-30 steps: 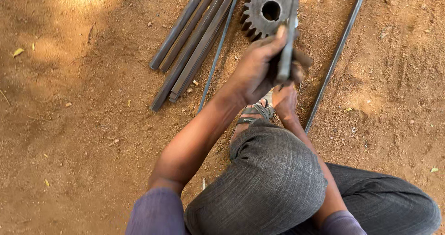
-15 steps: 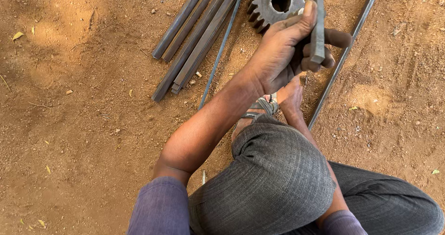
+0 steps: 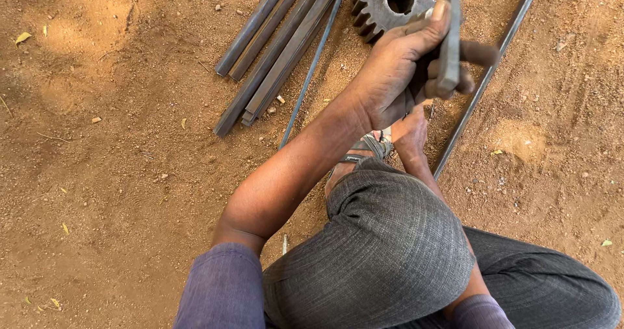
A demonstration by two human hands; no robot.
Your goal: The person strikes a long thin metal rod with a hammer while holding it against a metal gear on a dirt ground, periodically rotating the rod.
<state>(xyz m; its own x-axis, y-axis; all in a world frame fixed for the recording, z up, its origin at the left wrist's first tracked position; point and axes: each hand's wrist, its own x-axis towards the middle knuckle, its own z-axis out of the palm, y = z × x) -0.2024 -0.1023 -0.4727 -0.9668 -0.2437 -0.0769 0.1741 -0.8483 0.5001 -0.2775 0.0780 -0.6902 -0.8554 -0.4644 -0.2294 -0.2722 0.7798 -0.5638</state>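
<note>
My left hand (image 3: 406,66) is clamped around a flat steel bar (image 3: 450,37), held upright just in front of a toothed gear (image 3: 396,1) lying on the dirt ground (image 3: 117,173). My right hand (image 3: 409,134) sits below it, mostly hidden; I cannot tell its grip. A bundle of steel bars (image 3: 279,50) lies to the left.

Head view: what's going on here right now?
A person crouches on bare dirt. The left hand grips a flat metal bar held upright. The right hand is lower, mostly hidden behind it, near a sandalled foot. A gear, a bundle of bars and two thin rods lie on the ground.
</note>
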